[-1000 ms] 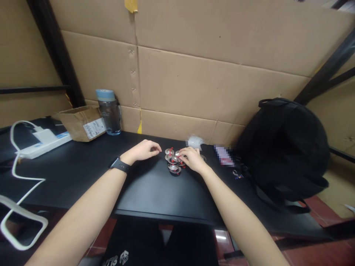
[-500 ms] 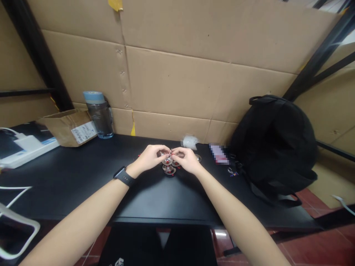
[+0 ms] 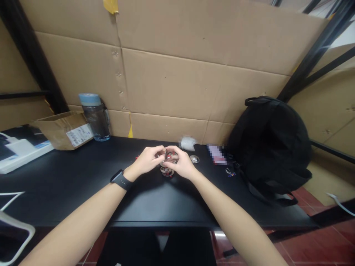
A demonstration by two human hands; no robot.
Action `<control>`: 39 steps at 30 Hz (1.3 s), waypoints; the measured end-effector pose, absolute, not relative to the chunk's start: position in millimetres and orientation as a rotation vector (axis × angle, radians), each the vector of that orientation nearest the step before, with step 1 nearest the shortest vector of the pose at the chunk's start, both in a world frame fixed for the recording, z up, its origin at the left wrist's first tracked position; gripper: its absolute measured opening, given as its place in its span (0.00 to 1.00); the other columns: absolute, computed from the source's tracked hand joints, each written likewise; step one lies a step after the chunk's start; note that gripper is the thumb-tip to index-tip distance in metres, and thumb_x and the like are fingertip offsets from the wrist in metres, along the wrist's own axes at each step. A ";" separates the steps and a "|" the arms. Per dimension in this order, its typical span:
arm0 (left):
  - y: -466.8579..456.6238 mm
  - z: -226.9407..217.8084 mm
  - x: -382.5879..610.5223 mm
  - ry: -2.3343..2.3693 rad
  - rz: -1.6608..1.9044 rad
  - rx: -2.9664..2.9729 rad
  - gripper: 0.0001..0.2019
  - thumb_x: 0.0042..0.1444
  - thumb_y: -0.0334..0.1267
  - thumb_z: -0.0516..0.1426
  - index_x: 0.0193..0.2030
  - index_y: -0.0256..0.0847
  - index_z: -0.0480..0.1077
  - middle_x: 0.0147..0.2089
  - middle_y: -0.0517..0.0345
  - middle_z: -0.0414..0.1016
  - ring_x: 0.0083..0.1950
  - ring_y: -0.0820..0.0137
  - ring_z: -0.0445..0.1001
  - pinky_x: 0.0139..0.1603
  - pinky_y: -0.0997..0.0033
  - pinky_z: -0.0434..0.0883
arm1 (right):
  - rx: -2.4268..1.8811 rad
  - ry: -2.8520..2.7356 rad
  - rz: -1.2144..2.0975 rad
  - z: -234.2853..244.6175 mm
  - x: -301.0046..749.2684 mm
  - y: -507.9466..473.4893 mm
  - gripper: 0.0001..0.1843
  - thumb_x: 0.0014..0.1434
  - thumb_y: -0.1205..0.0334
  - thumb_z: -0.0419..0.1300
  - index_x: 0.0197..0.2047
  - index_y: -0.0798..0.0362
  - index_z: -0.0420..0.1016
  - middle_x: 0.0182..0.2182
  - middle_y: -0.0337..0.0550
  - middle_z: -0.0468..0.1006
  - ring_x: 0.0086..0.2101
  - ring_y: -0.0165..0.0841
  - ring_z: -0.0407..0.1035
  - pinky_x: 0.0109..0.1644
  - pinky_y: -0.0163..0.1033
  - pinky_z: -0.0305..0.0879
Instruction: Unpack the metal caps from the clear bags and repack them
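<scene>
Over the middle of the black table (image 3: 166, 201), my left hand (image 3: 149, 159) and my right hand (image 3: 183, 163) meet fingertip to fingertip. Each is closed in a pinch on a small shiny metal disc-shaped piece with red parts (image 3: 168, 157), mostly hidden by the fingers. Just below them stands another silver round piece with red bits (image 3: 166, 172). A silver domed disc (image 3: 194, 159) lies to the right of my right hand. Something small and red (image 3: 137, 157) shows beyond my left hand. My left wrist wears a black watch (image 3: 121, 179).
A clear plastic packet with white contents (image 3: 187, 143) lies behind my hands. To the right are a blurred flat object (image 3: 216, 154), a key ring (image 3: 228, 171) and a black backpack (image 3: 271, 147). At left stand a bottle (image 3: 95, 120), a cardboard box (image 3: 65, 131) and a power strip (image 3: 27, 157).
My right hand has turned and its fingers now curve more widely around the piece. The domed disc at right shows more fully. The whole view has shifted slightly.
</scene>
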State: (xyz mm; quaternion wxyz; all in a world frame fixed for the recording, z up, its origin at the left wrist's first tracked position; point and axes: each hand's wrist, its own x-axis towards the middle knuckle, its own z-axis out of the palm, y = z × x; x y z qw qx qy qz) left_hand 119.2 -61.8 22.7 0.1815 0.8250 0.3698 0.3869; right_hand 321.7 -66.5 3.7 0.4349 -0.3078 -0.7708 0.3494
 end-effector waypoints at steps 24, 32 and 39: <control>-4.6 12.0 18.1 1.451 0.571 2.435 0.13 0.55 0.48 0.61 0.39 0.46 0.85 0.41 0.56 0.85 0.41 0.63 0.82 0.44 0.69 0.73 | -1.712 -2.285 0.421 9.0 450.2 -7.7 0.23 0.44 0.58 0.75 0.44 0.54 0.81 0.41 0.46 0.83 0.39 0.37 0.76 0.41 0.36 0.67; -8.1 13.0 26.3 1.462 0.595 2.455 0.17 0.55 0.48 0.60 0.45 0.43 0.83 0.44 0.53 0.85 0.42 0.62 0.81 0.47 0.68 0.74 | -1.685 -2.296 0.501 -0.8 454.0 -0.2 0.25 0.48 0.58 0.73 0.50 0.55 0.81 0.42 0.47 0.83 0.40 0.37 0.77 0.45 0.36 0.68; -25.3 18.0 60.9 1.217 0.767 2.510 0.13 0.60 0.44 0.58 0.45 0.43 0.81 0.43 0.54 0.83 0.42 0.65 0.80 0.45 0.69 0.73 | -1.501 -2.341 0.378 3.5 447.0 -5.7 0.26 0.46 0.61 0.74 0.51 0.52 0.82 0.46 0.47 0.80 0.44 0.39 0.75 0.52 0.41 0.67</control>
